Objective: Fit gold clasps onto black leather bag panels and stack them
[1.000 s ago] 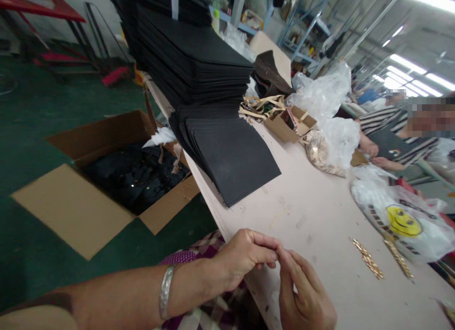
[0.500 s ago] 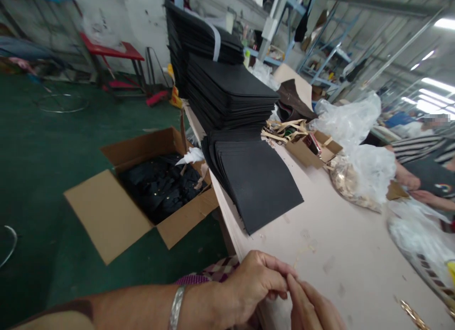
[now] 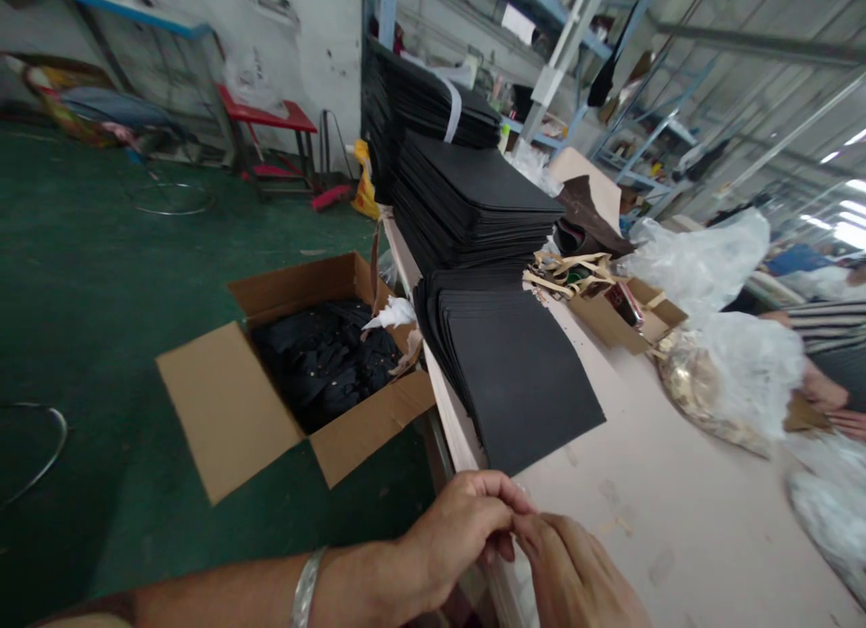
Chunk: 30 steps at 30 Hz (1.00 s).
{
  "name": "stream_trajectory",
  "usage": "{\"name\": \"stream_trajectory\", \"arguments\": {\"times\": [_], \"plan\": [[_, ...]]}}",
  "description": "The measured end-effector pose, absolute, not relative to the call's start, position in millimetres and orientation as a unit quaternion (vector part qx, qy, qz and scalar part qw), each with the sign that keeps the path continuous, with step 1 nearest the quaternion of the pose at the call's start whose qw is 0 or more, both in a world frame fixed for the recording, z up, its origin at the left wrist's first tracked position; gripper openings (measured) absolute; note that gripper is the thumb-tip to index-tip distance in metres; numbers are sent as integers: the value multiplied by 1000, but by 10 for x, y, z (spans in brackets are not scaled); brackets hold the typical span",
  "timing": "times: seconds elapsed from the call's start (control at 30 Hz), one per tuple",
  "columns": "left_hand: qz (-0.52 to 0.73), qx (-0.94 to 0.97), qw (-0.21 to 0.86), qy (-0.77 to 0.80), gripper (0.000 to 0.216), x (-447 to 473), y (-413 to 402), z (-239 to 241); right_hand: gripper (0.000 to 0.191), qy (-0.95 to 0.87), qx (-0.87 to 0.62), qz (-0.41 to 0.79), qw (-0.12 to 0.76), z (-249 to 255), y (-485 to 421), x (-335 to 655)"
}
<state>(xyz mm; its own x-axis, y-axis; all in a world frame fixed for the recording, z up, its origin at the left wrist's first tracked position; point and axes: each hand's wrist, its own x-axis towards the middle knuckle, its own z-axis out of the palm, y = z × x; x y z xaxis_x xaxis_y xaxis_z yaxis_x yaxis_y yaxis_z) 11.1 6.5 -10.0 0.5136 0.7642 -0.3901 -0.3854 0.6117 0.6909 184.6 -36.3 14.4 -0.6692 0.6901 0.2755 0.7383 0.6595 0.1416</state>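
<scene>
**A:** What are my hands doing?

**B:** Your left hand (image 3: 466,529) is curled up tight. Its thumb and fingers are pinched to a narrow point. Your right hand (image 3: 575,574) has its fingers close together too. Its tips press right against the tips of the left one.

**A:** What is in them?

**B:** I cannot tell. If something small sits in the pinch, your fingers hide it.

**A:** Where are they?

**B:** They are low down, over the near edge of the table (image 3: 649,538). Your left arm comes in from the left and lies almost flat. It has a silver bracelet (image 3: 306,587) on the wrist. Your right hand comes up from the bottom, with its back turned up.

**A:** What is closest to them?

**B:** The fan of black sheets (image 3: 528,384) is closest. It lies flat on the table just past your fingertips, and you are not touching it. Behind it stands a tall stack of black sheets (image 3: 474,204).

**A:** Are there any words to read?

**B:** The small brown box (image 3: 609,319) farther along the table has something red in it. Any writing there is too blurred to read.

**A:** What else is around?

**B:** A big open box (image 3: 216,411) sits on the green floor, left of the table, with black pieces inside. Clear bags (image 3: 737,366) lie on the right side of the table. Another person's hand (image 3: 822,395) and striped sleeve (image 3: 832,319) show at the right edge.
</scene>
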Motion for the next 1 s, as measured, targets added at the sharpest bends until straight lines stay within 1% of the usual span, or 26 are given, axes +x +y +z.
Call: {"name": "stream_trajectory", "arguments": {"times": [0.1,0.17,0.23,0.3,0.37,0.5,0.57,0.67,0.7,0.77,0.87,0.93,1.0], "plan": [[365,243,833,337,19,17,77,-162,27,-884,-437,-84,142,167,-163,1750],[373,219,842,323,22,-61,73,-201,24,-839,-503,-86,192,152,47,1686],[376,209,842,325,22,-158,63,-229,23,-807,-541,-95,218,107,278,1640],[376,214,833,344,24,-265,51,-251,25,-812,-537,-100,208,49,444,1616],[378,228,818,370,30,-368,40,-271,28,-819,-532,-104,186,-2,465,1619],[390,271,771,423,38,-489,24,-299,33,-841,-514,-66,158,-11,71,1708],[384,283,766,430,39,-489,10,-298,35,-863,-484,2,141,33,-208,1770],[369,276,794,397,44,-432,-34,-296,27,-850,-478,170,143,87,-522,1819],[365,272,800,390,45,-407,-53,-303,23,-820,-503,222,161,89,-581,1816],[358,269,798,403,43,-363,-90,-330,20,-727,-581,288,224,61,-626,1781],[348,269,788,431,41,-334,-121,-378,26,-574,-670,356,308,-10,-553,1689],[344,264,792,430,43,-336,-123,-384,30,-503,-682,412,334,-38,-455,1629],[336,266,800,419,43,-345,-117,-363,32,-462,-679,456,342,-39,-358,1585]]}}
